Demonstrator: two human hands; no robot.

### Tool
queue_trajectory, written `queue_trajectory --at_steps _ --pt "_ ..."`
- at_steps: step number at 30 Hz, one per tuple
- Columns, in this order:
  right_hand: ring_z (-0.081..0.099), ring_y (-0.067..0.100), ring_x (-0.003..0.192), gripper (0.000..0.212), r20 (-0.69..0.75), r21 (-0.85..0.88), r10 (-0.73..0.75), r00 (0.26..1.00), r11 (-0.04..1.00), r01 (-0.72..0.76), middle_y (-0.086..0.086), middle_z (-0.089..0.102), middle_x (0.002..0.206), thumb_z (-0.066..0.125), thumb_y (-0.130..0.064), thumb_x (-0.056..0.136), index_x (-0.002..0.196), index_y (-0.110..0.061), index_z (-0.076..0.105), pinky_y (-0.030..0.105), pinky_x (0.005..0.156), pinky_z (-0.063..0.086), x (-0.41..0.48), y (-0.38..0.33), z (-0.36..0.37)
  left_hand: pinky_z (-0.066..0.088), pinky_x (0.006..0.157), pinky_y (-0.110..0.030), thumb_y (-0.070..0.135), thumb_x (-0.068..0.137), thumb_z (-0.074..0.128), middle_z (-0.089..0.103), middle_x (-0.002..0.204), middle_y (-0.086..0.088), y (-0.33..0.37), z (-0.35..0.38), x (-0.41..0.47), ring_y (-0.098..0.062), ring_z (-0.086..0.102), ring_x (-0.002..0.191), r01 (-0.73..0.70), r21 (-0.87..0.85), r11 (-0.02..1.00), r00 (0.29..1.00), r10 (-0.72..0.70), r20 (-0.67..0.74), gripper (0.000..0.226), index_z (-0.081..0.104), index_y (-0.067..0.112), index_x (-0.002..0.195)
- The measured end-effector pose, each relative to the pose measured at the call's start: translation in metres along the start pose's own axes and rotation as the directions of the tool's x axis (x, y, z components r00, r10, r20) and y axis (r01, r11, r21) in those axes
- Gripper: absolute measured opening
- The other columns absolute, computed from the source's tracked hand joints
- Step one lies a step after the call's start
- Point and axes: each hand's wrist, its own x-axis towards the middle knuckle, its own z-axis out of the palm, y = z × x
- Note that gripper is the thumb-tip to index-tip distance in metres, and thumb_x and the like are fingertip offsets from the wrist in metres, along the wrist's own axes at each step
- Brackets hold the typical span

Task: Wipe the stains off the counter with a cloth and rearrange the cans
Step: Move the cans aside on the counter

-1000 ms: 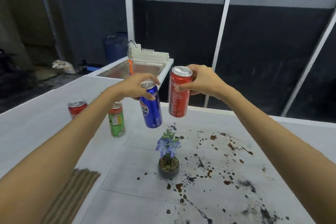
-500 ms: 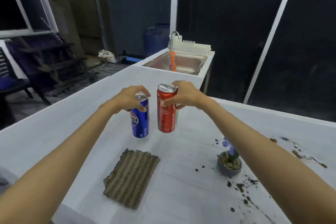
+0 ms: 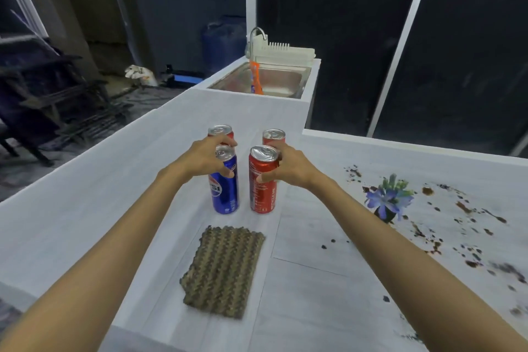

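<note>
Nearest, low centre of frame: cloth (image 3: 224,270) lies flat on the counter (image 3: 85,208), untouched. Stains (image 3: 463,237) cover the right side around a small flower pot (image 3: 387,203); wiping not begun, by my reading. Mid-frame: left hand (image 3: 204,158) curled around the blue can (image 3: 224,183), right hand (image 3: 288,166) curled around the red can (image 3: 263,180), both upright, apparently on the surface. Behind: two more cans (image 3: 273,136). Four grouped; rearranging likely near done.

A small potted plant (image 3: 389,200) with blue flowers is standing at the right, while a steel sink (image 3: 274,80) is sitting beyond.
</note>
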Motion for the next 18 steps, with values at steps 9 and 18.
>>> queue_trajectory --at_steps 9,18 --pt "0.042 0.016 0.128 0.065 -0.025 0.217 0.069 0.997 0.974 -0.062 0.005 0.045 0.139 0.074 -0.017 0.077 0.133 -0.02 0.042 0.026 0.099 0.038 -0.096 0.04 0.005 0.038 0.087 -0.022 0.016 0.087 0.06 0.052 0.137 0.005 0.012 0.028 -0.051 -0.005 0.043 0.116 -0.258 -0.193 0.947 0.857 0.132 -0.498 0.04 0.055 0.029 0.125" --pt "0.065 0.018 0.09 0.016 -0.065 0.406 0.116 0.991 0.911 -0.08 0.01 0.07 0.096 0.065 -0.003 0.083 0.096 -0.013 0.066 0.014 0.075 0.053 -0.201 0.112 -0.026 0.039 0.095 -0.025 0.023 0.093 0.052 0.048 0.142 -0.001 0.017 0.147 -0.114 -0.01 0.047 0.118 -0.197 -0.178 0.964 0.954 0.147 -0.26 0.037 0.052 0.025 0.13"
